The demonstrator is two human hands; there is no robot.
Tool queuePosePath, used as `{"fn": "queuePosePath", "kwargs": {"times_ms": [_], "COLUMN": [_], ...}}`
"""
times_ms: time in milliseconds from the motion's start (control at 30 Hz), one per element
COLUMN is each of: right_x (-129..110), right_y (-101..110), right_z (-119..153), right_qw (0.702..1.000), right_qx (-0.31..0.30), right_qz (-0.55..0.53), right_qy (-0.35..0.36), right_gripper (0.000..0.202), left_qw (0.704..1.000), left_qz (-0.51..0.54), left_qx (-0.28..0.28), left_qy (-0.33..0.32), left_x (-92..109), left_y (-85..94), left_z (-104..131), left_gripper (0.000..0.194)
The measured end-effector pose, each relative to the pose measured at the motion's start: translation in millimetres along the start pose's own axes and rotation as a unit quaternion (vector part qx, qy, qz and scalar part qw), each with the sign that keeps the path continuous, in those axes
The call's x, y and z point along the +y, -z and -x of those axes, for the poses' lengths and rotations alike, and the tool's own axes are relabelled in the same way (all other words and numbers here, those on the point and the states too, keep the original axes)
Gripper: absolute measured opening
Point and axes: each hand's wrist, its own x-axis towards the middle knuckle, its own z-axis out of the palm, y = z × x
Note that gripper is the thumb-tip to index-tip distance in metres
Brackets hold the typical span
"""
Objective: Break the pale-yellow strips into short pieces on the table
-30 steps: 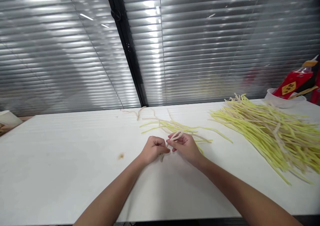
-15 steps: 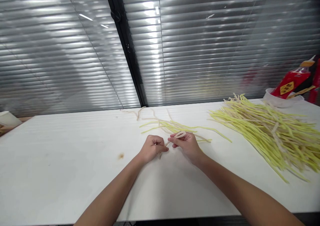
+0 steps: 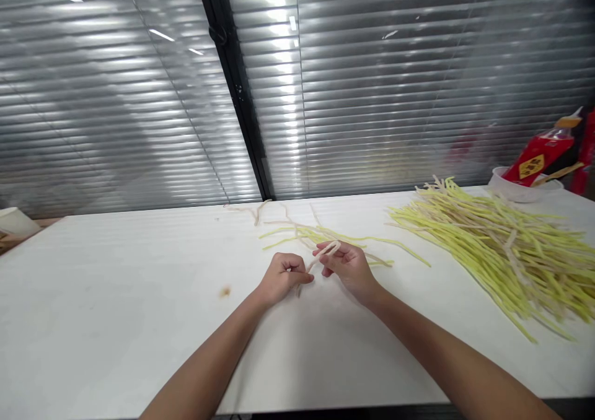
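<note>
In the head view, the tub [image 3: 525, 193] stands at the back right of the table [image 3: 139, 321], against the blinds [image 3: 395, 67]. It is low, pale and see-through. A red bottle [image 3: 539, 157] leans in it, tilted to the right, with an orange cap, a white nozzle and a yellow diamond on its label. A flat, light-brown stick [image 3: 560, 173] slants up over the tub's right side; its lower end is hard to make out. More red shows at the right edge, too cut off to name. At the far left edge sits a white object [image 3: 17, 220], partly out of frame; whether it is a container I cannot tell.

The strand [image 3: 329, 248], pale and soft, is between the two hands above the middle of the table, bent into a narrow loop at its upper right end. The left hand [image 3: 286, 276] is curled, thumb pressed to the index finger, gripping the strand, whose ends poke out below. The right hand [image 3: 344, 265] has its fingers loosely bent around the loop, thumb just below it; I cannot tell whether they pinch it.

Loose strands [image 3: 320, 231], yellow and pale, lie just beyond the hands. A big pile [image 3: 502, 253] of both colours spreads at the right, in front of the tub.
</note>
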Motion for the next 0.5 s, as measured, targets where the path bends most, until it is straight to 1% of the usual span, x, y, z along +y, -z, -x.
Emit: {"fn": "queuePosePath", "kwargs": {"times_ms": [167,367,500], "right_x": [-3.1,-0.5,-0.2], "right_y": [-0.2,-0.6,-0.3], "right_z": [-0.1,-1.7,-2.5], "right_qw": [0.999,0.997,0.996], "right_qx": [0.032,0.068,0.076], "right_qz": [0.009,-0.032,-0.042], "right_qy": [0.012,-0.025,-0.036], "right_gripper": [0.024,0.022,0.025], "left_qw": [1.0,1.0,1.0], "left_qz": [-0.001,-0.002,-0.006], "left_qx": [-0.006,-0.005,-0.008], "left_qy": [0.003,0.008,0.009], "left_x": [1.6,2.9,3.5], "left_y": [0.0,-0.2,-0.2], "left_z": [-0.6,-0.3,0.1], "left_gripper": [0.029,0.029,0.03]}}
